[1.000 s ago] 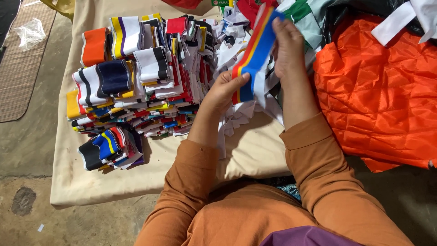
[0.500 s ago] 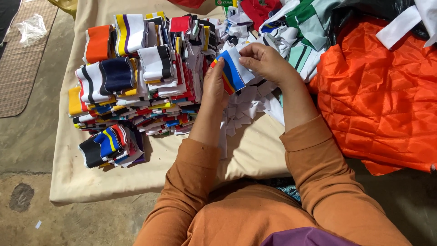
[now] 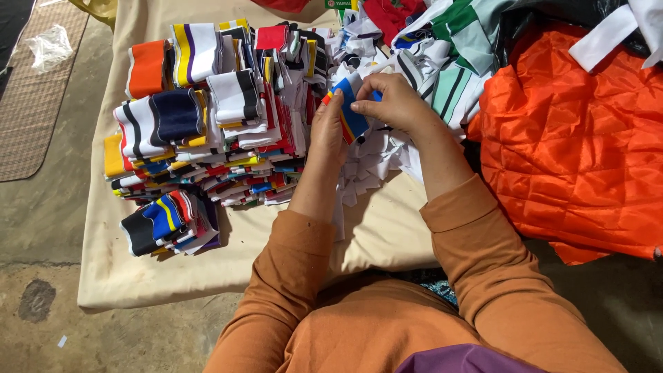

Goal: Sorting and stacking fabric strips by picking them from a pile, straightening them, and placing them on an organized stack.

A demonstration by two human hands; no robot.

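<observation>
My left hand [image 3: 328, 131] and my right hand [image 3: 394, 103] together grip a folded knit band [image 3: 353, 110], blue with red, yellow and white stripes. They hold it just above a loose heap of white fabric pieces [image 3: 376, 155]. Left of my hands lie stacks of folded striped bands [image 3: 207, 117] in orange, white, navy, yellow and red. A smaller stack [image 3: 169, 221] sits nearer me on the cream cloth [image 3: 138, 276]. Both my sleeves are orange-brown.
A big orange quilted fabric [image 3: 573, 145] covers the right side. Green, white and striped garments [image 3: 456, 62] pile up behind my hands. A woven mat [image 3: 34, 110] with a crumpled plastic bag [image 3: 48, 48] lies on the concrete floor at left.
The long striped band that my hands held stretched upright has been folded down into a small packet and lowered towards the white heap.
</observation>
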